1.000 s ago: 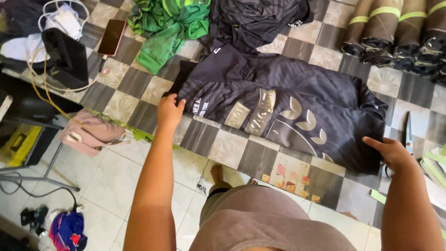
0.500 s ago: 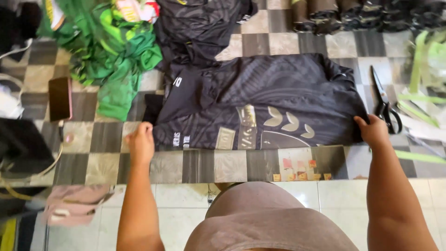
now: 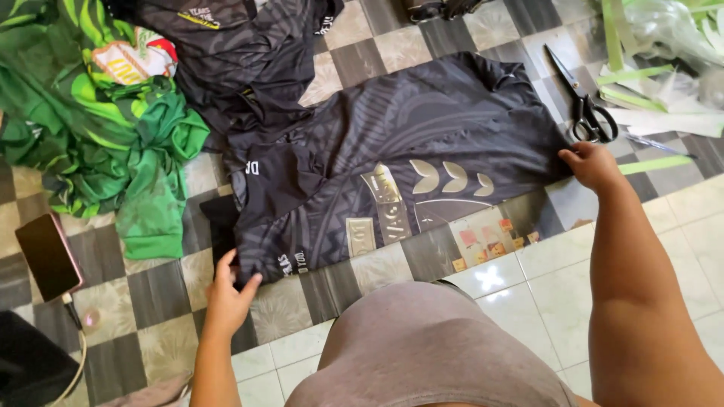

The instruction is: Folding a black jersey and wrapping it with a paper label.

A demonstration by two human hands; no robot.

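Note:
A black patterned jersey (image 3: 392, 151) with pale chevron marks lies spread flat on the checkered floor mat (image 3: 151, 301). My left hand (image 3: 230, 290) pinches its near left corner at the hem. My right hand (image 3: 592, 166) grips the jersey's right edge. Both arms reach out from either side of my body at the bottom of the view.
Green garments (image 3: 98, 128) are heaped at the left, with another black jersey (image 3: 226, 45) behind. Black scissors (image 3: 584, 105) lie just beyond my right hand, beside green strips and clear plastic (image 3: 664, 53). A phone (image 3: 49, 256) on a cable lies at the left.
The view has shifted closer and to the right. My left hand has closed on the jersey's left corner, and my right hand now holds the right edge near the scissors.

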